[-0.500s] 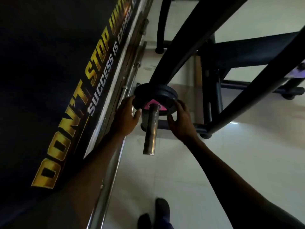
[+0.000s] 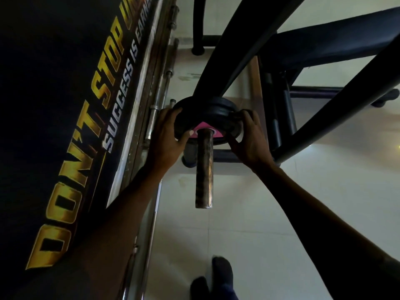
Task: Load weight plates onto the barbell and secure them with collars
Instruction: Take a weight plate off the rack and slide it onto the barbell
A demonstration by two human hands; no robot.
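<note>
A dark metal barbell sleeve [image 2: 204,169] points toward me in the head view. A black weight plate [image 2: 218,118] with a pink centre label sits on the sleeve, with another black plate behind it. My left hand [image 2: 166,139] grips the plate's left rim, thumb on its face near the pink label. My right hand [image 2: 249,139] grips the right rim, fingers curled over the edge. The outer part of the sleeve is bare. No collar is visible.
A dark wall banner [image 2: 65,126] with gold lettering fills the left. Steel bars [image 2: 160,87] lean along its foot. Black rack and bench frame tubes [image 2: 324,94] cross above and to the right. My feet [image 2: 216,280] stand on the pale tiled floor.
Both hands have closed in on the plate's rim, and my left thumb has moved onto its face. The plate stays on the sleeve.
</note>
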